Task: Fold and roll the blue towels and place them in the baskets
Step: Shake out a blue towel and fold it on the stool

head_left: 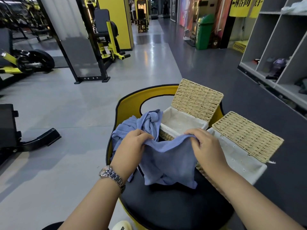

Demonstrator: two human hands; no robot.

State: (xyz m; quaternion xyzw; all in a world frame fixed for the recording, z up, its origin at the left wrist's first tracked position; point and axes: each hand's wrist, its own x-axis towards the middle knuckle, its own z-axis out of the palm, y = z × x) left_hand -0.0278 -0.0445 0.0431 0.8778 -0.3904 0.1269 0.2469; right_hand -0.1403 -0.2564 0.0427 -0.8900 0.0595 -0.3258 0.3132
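- Head view: the left hand (131,143) and right hand (205,146) are each pinching a top corner of a blue towel (167,163), holding its upper edge stretched between them.
- The towel is hanging down over the black seat pad (174,206) of a yellow chair (131,103).
- A crumpled second blue towel (141,123) is lying behind the left hand.
- Two lined wicker baskets, near (239,156) and far (181,120), are sitting open-lidded at right.

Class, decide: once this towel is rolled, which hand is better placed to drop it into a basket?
Probably the right hand. It grips the blue towel beside both open baskets, which sit on the right. The left hand is farther away.
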